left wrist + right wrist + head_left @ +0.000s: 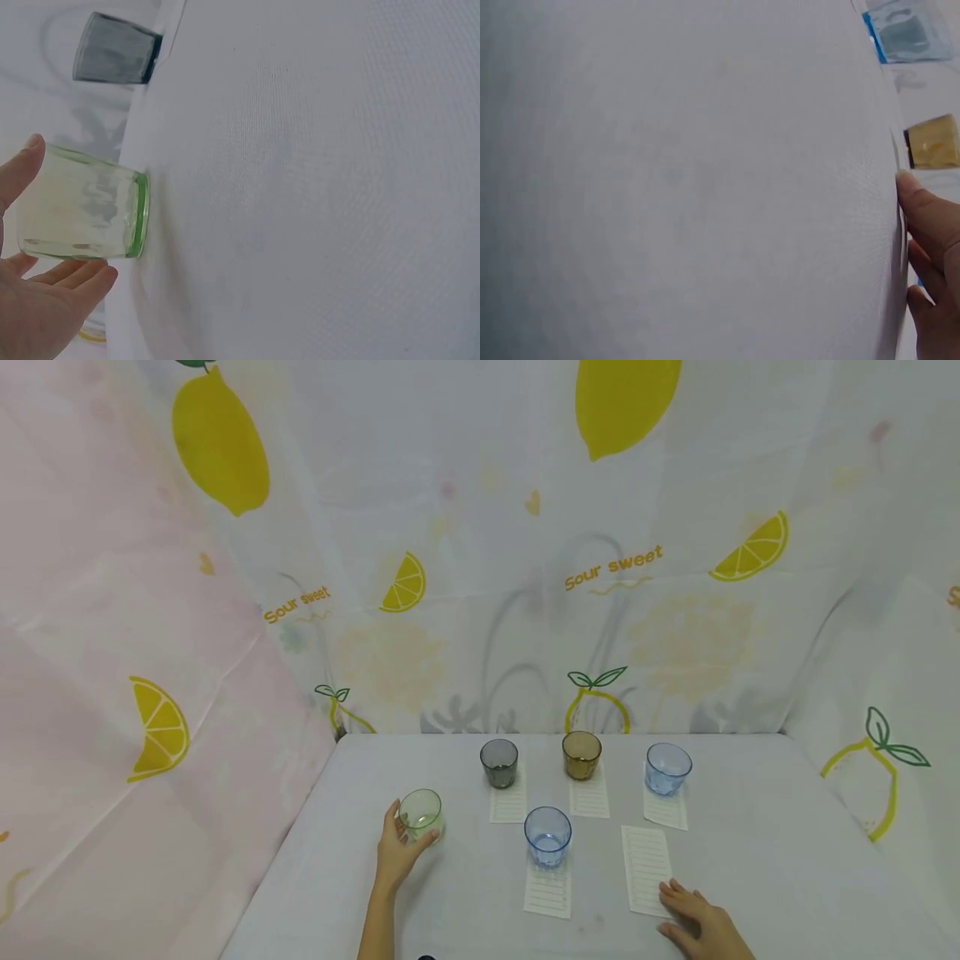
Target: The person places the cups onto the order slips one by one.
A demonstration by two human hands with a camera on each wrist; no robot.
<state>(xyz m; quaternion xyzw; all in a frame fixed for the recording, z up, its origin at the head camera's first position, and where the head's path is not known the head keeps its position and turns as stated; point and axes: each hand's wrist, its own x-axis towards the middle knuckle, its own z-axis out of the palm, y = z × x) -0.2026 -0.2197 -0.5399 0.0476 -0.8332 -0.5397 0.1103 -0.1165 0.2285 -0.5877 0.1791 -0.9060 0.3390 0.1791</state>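
A clear green glass (422, 810) stands upright at the left of the table, apart from the paper slips. My left hand (397, 852) holds it, the thumb on one side and the fingers on the other, as the left wrist view shows with the glass (86, 202) between them. My right hand (699, 920) rests low at the right, fingertips at the lower right edge of a bare lined paper slip (647, 864). No glass is in it. In the right wrist view the thumb and fingers of this hand (934, 247) touch down at the table surface.
A blue glass (547, 839) stands on a slip in the middle. Behind it, a grey glass (499, 766), an amber glass (582, 757) and another blue glass (667, 770) form a row, each at the top of its own slip. A lemon-print curtain (487, 527) hangs behind the white table (337, 877).
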